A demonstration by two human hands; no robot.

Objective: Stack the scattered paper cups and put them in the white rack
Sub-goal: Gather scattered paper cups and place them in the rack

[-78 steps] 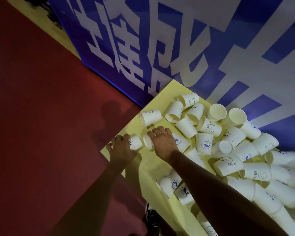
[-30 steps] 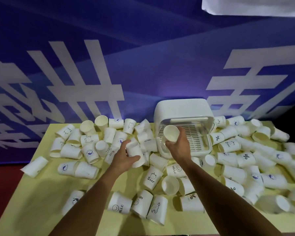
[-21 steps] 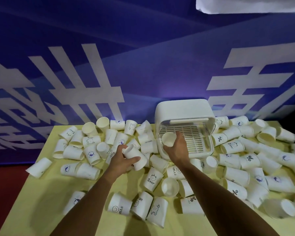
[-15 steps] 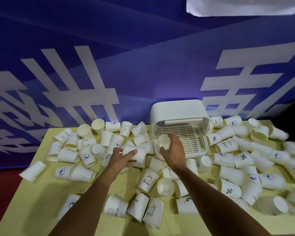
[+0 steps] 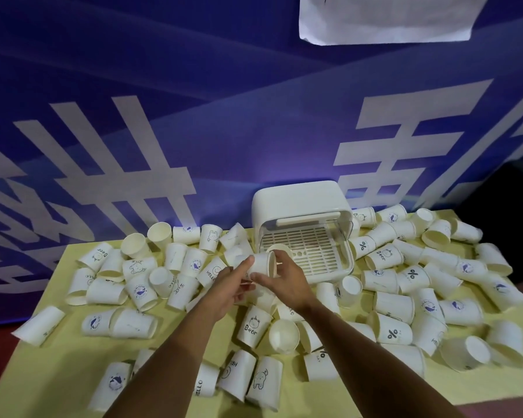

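Hands (image 5: 263, 279) meet at tilted cup (image 5: 262, 264), apparently gripping.

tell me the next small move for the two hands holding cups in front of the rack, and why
Probably push the cup in the left hand fully together with the cup held by the right hand. Both hands meet at that sideways cup just in front of the white rack, whose slatted tray looks bare, so the stack seems unfinished. How far they are nested, I cannot tell.

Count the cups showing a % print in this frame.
4. One % cup sits just right of the white rack. A second is farther right, a third nearer the camera, and a fourth is at the front, its print partly hidden. Others may face away or lie buried.
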